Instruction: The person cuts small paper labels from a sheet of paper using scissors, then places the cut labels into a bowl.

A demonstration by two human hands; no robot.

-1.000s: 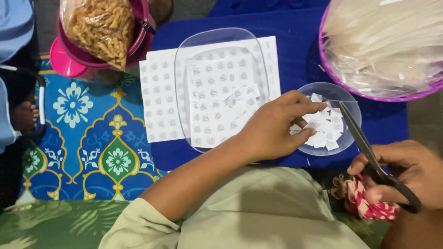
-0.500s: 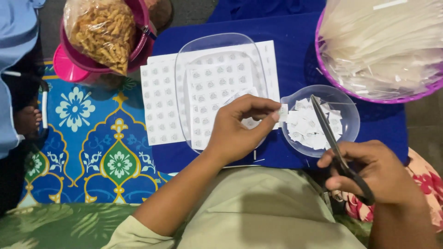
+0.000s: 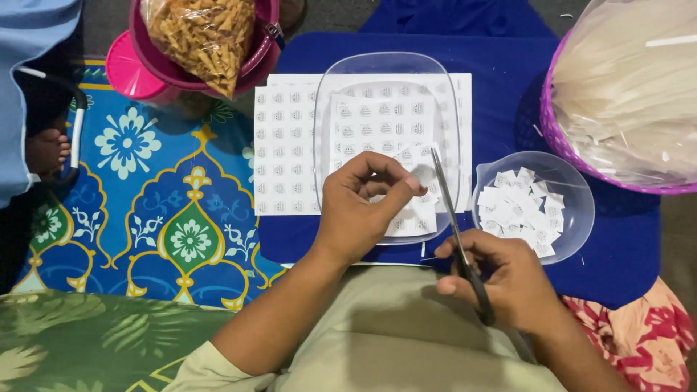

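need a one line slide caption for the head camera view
Left hand pinches a printed paper strip over a clear tray while the right hand holds scissors beside a bowl of cut squares.

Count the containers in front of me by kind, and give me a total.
Clear oblong trays: 1
Clear round bowls: 1
Purple baskets: 1
Pink tubs: 1
Total: 4
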